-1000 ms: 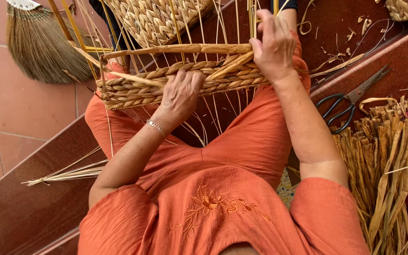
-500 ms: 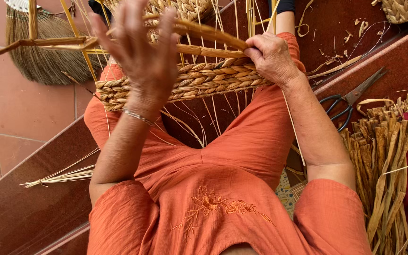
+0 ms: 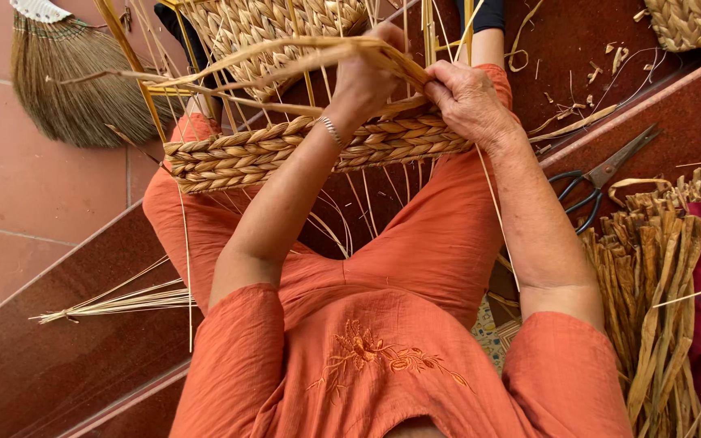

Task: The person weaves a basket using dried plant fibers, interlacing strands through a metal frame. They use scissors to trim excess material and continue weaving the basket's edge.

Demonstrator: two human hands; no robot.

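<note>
A half-woven basket of braided straw rests across my knees, with thin upright stakes rising from its rim. My left hand reaches over the rim and grips a flat dried straw strand that trails off to the left. My right hand presses on the woven band at the basket's right end, pinching the same strand where it meets the weave. A thin bracelet sits on my left wrist.
Black-handled scissors lie on the dark step at right. A bundle of dried straw strips lies beside my right leg. A straw broom lies on the tiled floor at upper left. Loose thin stalks lie at left.
My left hand went from the basket's front wall up and over the rim to the right, pulling the straw strand with it, and now meets my right hand.
</note>
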